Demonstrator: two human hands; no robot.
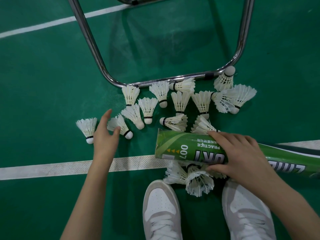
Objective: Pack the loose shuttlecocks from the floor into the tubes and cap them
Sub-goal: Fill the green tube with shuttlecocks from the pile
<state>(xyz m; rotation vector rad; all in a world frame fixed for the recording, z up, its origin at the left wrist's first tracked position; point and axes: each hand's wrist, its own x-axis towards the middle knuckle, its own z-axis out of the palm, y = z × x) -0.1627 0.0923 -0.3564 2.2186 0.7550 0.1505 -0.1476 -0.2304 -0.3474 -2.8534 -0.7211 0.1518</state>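
On the green floor: loose shuttlecocks (180, 101) lay scattered between the chrome chair frame (97, 54) on the far side and your shoes (161, 205) on the near side, with a few more tucked under the tube.
Left hand: your left hand (105, 135) was spread open, fingers relaxed, reaching for the nearest shuttlecock (121, 126); the thumb was at its feathers, nothing was gripped yet.
Right hand: your right hand (239, 153) curled round the green tube (183, 148), holding it lying sideways, its open mouth facing left.
Handling: shuttlecocks looked very light, the feathers brittle and easily crushed; you would do best to pinch one at the cork or low on the skirt.
Tube contents: I cannot tell what was inside; the mouth was turned away from view.
Cap: none was visible.
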